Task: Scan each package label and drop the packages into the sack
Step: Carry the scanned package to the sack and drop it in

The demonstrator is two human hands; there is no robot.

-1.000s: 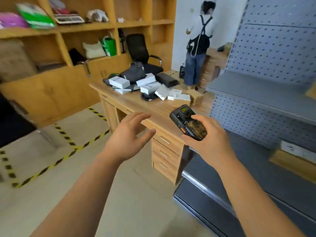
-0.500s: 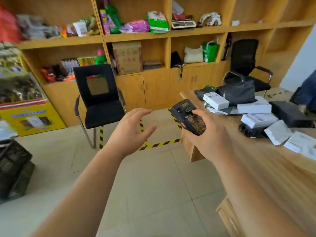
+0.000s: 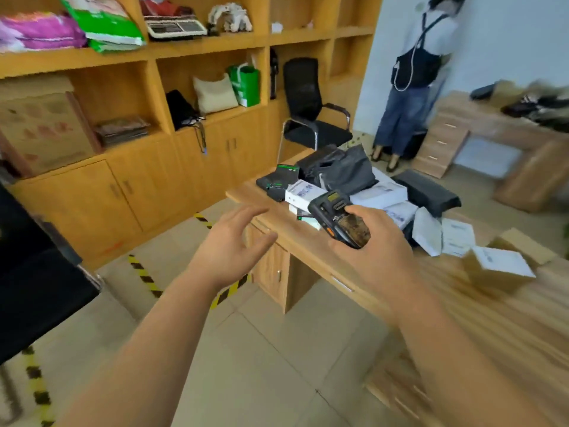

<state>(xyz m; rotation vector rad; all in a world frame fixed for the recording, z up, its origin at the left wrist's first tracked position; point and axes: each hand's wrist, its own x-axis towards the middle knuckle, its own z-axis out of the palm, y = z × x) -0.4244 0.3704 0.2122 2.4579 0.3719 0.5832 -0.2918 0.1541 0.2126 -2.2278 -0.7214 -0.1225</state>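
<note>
My right hand [image 3: 374, 251] grasps a black handheld scanner [image 3: 337, 218], a chunky slab with a small screen, keypad and an orange side button, its lower body wrapped in a mottled brown cover. My fingers curl round its grip; the head points up and away from me. My left hand [image 3: 229, 248] is released, palm turned inward, fingers spread and slightly bent, holding nothing, level with the right hand and apart from it. Beyond both hands, on the grained wooden desk [image 3: 308, 251], lie the packages: flat white cardboard boxes [image 3: 303, 192], glossy black poly bags [image 3: 345, 172], and a brown carton [image 3: 492, 269] right of my right hand.
</note>
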